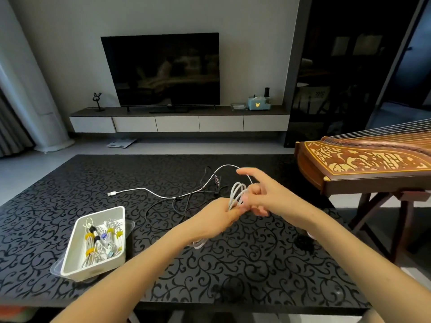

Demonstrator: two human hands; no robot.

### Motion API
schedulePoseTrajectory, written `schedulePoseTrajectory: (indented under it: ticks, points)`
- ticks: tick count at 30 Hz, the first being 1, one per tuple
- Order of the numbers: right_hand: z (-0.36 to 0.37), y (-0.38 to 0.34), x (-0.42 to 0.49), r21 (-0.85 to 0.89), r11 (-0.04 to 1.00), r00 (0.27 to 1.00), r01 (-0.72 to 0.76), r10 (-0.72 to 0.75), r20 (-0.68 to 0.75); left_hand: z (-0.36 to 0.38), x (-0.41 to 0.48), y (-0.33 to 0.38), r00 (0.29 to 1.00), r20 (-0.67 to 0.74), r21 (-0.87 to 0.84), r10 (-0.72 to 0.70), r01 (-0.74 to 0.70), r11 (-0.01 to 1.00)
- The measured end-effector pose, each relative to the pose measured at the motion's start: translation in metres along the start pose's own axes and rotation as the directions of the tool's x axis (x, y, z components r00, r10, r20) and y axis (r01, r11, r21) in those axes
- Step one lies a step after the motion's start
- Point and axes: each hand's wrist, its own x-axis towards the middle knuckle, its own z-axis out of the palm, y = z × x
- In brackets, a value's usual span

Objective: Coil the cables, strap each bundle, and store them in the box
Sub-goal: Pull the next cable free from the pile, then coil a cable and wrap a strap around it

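Note:
My left hand [217, 216] pinches several loops of a white cable [236, 193] above the middle of the black patterned table [58, 206]. My right hand [263, 194] is just right of the loops, its forefinger stretched out with the cable running over it. The cable's loose end trails left across the table to a white plug [112, 193]. Some white loops [199, 244] hang below my left wrist. A white box [70, 257] at the front left holds several coiled white cables tied with yellow and black straps.
A tangle of black cables [186, 201] lies on the table behind my hands. A wooden zither [363, 164] on a stand juts in at the right. Beyond the table are a TV [161, 68] and a low cabinet.

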Motion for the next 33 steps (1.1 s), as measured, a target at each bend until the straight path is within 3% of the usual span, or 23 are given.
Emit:
schedulePoseTrajectory:
  ticks: [2, 6, 8, 10, 12, 15, 18, 22, 25, 27, 28, 29, 30, 31, 33]
  points:
    - [-0.003, 0.006, -0.009, -0.018, 1.000, 0.995, -0.020, 0.022, 0.099, 0.006, 0.000, -0.007, 0.999, 0.031, 0.169, -0.028, 0.022, 0.985]
    - [0.011, 0.027, -0.011, -0.246, 0.969, 0.986, 0.030, -0.070, -0.154, 0.020, 0.005, -0.017, 0.998, 0.070, 0.349, -0.008, -0.017, 0.937]
    - [0.013, 0.036, -0.016, -0.134, 0.990, 0.976, 0.044, -0.071, -0.207, 0.024, 0.004, -0.016, 0.994, 0.095, 0.230, 0.048, -0.069, 0.971]
    - [0.013, 0.049, -0.025, 0.098, 0.994, 0.977, 0.043, -0.021, -0.213, 0.032, 0.001, -0.012, 0.996, 0.068, -0.048, 0.065, -0.061, 0.997]
    - [0.016, 0.060, -0.033, 0.209, 0.976, 0.974, 0.055, -0.006, -0.228, 0.045, 0.001, -0.013, 0.998, 0.057, -0.319, -0.006, 0.024, 0.948]
    - [0.024, 0.078, -0.041, 0.250, 0.967, 0.956, 0.054, 0.022, -0.292, 0.060, 0.005, -0.020, 0.983, 0.181, -0.438, -0.033, 0.110, 0.892]
    - [0.025, 0.090, -0.053, 0.264, 0.965, 0.957, 0.003, 0.074, -0.280, 0.068, 0.007, -0.035, 0.926, 0.375, -0.387, 0.049, 0.108, 0.916]
    - [0.030, 0.110, -0.062, 0.299, 0.952, 0.953, -0.065, 0.148, -0.263, 0.081, 0.012, -0.042, 0.902, 0.430, -0.323, 0.015, 0.138, 0.936]
    - [0.033, 0.129, -0.063, 0.342, 0.929, 0.936, -0.142, 0.238, -0.259, 0.097, 0.021, -0.045, 0.939, 0.339, 0.072, -0.064, 0.042, 0.997]
    - [0.027, 0.147, -0.064, 0.375, 0.905, 0.911, -0.200, 0.312, -0.268, 0.109, 0.024, -0.057, 0.976, 0.189, 0.288, -0.111, 0.053, 0.956]
    - [0.020, 0.158, -0.065, 0.342, 0.913, 0.878, -0.222, 0.340, -0.337, 0.113, 0.026, -0.065, 0.983, 0.106, 0.250, -0.148, 0.117, 0.961]
    - [0.010, 0.172, -0.065, 0.200, 0.947, 0.831, -0.251, 0.317, -0.458, 0.115, 0.029, -0.072, 0.980, 0.031, 0.122, -0.196, 0.191, 0.974]
    - [-0.001, 0.188, -0.066, -0.051, 0.946, 0.780, -0.320, 0.232, -0.581, 0.115, 0.031, -0.078, 0.968, -0.032, -0.037, -0.249, 0.248, 0.968]
    - [-0.011, 0.201, -0.068, -0.299, 0.859, 0.738, -0.415, 0.126, -0.663, 0.114, 0.034, -0.081, 0.953, -0.084, -0.170, -0.291, 0.274, 0.947]
    - [-0.031, 0.218, -0.065, -0.535, 0.642, 0.703, -0.549, 0.008, -0.711, 0.111, 0.043, -0.084, 0.925, -0.134, -0.312, -0.356, 0.301, 0.901]
